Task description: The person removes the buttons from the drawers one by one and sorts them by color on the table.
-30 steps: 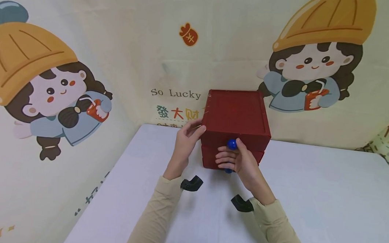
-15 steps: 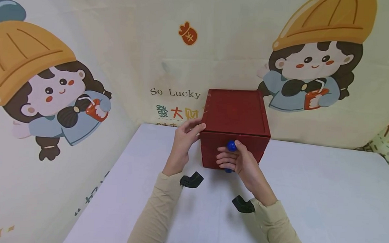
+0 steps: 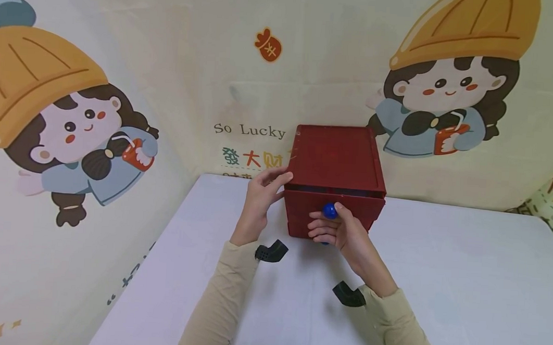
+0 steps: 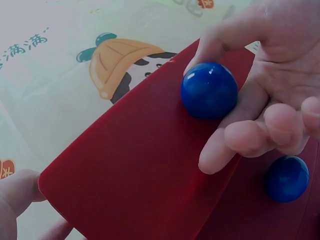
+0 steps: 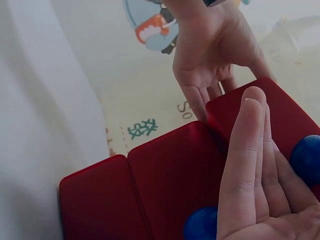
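Observation:
A red drawer box [image 3: 335, 157] stands against the wall at the back of the table. Its top drawer [image 3: 298, 210] is slid out a little, and a dark gap shows above the drawer front. My right hand [image 3: 348, 233] pinches the top drawer's round blue knob [image 4: 209, 91] between thumb and index finger, its other fingers extended below. Lower on the box, a second blue knob [image 4: 287, 179] is mostly hidden by that hand in the head view. My left hand [image 3: 263, 198] rests its fingers and thumb against the box's left side near the front top corner.
The white table [image 3: 463, 276] stretches in front and to both sides of the box. Behind it hangs a printed cloth [image 3: 206, 75] with cartoon figures and lettering. A black curved piece [image 3: 272, 251] sits at the left wrist, another [image 3: 349, 295] at the right.
The top drawer has come forward out of the box, and the gap above its front has appeared. My right hand has moved slightly toward me with the knob. The left hand stays at the box's side.

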A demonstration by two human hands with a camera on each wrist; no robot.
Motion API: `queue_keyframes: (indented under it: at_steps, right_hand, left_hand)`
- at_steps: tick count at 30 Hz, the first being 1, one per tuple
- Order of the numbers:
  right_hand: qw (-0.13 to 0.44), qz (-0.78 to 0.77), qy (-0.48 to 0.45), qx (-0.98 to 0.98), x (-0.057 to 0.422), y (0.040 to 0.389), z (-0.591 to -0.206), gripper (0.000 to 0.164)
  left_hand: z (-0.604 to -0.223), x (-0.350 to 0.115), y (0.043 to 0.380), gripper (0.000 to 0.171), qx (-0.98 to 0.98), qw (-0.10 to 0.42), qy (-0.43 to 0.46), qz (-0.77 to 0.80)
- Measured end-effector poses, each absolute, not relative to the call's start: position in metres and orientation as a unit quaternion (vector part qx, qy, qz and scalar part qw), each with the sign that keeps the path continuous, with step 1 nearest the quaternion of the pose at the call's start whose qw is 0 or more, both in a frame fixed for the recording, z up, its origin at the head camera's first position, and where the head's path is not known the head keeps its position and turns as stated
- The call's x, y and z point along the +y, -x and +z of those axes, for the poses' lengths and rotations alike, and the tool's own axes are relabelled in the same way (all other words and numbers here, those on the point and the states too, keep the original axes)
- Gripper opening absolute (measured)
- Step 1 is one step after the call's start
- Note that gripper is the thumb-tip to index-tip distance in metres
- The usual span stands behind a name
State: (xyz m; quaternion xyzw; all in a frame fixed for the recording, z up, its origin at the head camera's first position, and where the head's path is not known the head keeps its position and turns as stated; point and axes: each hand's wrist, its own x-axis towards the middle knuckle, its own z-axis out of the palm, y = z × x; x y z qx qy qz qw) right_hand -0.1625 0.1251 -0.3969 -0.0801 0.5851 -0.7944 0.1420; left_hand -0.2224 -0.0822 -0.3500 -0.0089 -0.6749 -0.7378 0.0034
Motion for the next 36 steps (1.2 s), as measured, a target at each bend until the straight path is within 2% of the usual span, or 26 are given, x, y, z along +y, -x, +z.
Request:
queue_keyframes:
  at_steps: [29,36]
  right_hand:
    - [0.158,-0.774,0.126,0.6,0.13,0.139,-0.398,0.066]
    - [0.158,-0.774,0.141,0.597,0.13,0.136,-0.4,0.064]
  left_hand:
    - [-0.353,-0.086,0.226,0.037,-0.687,0.005,0.035,-0.725]
    - [-0.355,-0.084,0.226,0.036,-0.702,0.022,0.037,-0.711]
